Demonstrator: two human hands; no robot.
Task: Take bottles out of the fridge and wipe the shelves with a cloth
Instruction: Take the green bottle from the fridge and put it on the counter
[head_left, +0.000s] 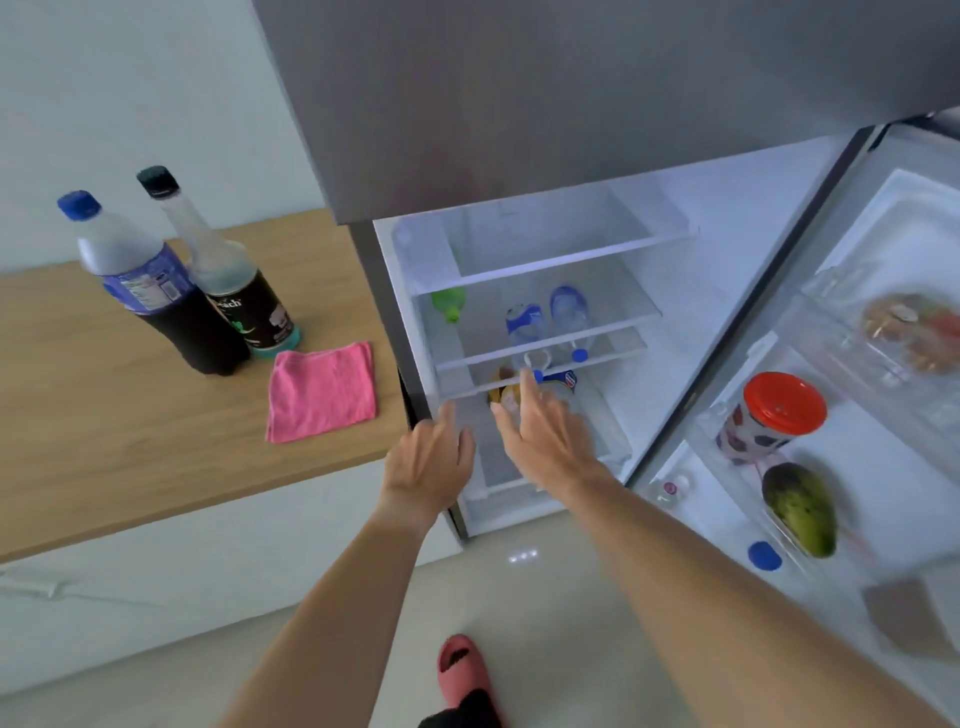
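1. Two clear bottles with blue labels and are seen lying on the middle fridge shelf, blue caps toward the front; a green bottle lies at that shelf's left.
2. Two more bottles are stood on the bench: a dark one with a blue cap and, touching it, one with a black cap.
3. A pink cloth is laid folded on the bench, just beside them.
4. The right hand is held out under the middle shelf's front edge, fingers spread apart, nothing gripped.
5. The left hand is held at the fridge's left edge, fingers loosely apart, empty.
6. A red-lidded jar and a green fruit are kept in the door.
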